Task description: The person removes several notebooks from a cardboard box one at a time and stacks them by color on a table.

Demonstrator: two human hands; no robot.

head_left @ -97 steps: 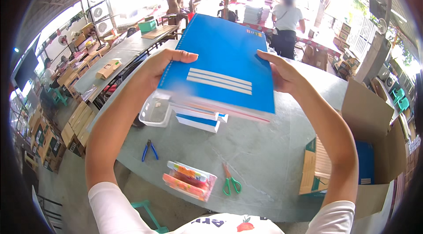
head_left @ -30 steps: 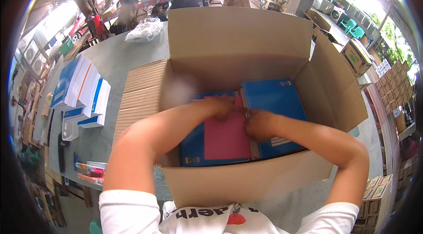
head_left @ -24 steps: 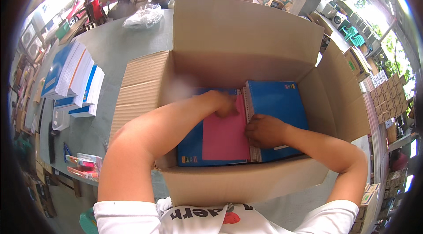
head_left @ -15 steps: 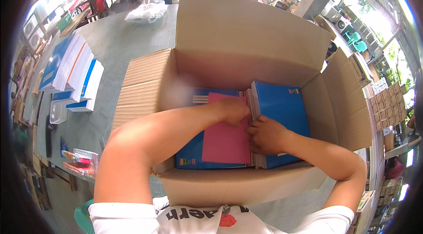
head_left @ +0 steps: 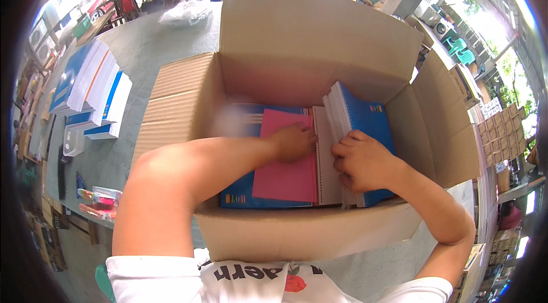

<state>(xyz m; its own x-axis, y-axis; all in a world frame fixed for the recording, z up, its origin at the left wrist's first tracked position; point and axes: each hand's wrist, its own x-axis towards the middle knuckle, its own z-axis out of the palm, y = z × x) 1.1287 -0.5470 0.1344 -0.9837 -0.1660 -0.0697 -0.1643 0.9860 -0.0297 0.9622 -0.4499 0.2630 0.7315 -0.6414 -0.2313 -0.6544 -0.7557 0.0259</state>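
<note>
My right hand (head_left: 365, 160) grips tilted blue notebooks (head_left: 370, 117) inside the cardboard box (head_left: 319, 231), at right. My left hand (head_left: 294, 143) rests on a pink sheet (head_left: 282, 180) to their left; whether it grips, I cannot tell.

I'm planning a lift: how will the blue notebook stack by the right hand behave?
The blue notebook stack will probably feel heavy, given its thick band of page edges. Its top cover likely flexes, since it looks curved. Notebooks might slide apart, as nothing visible binds them.
</note>
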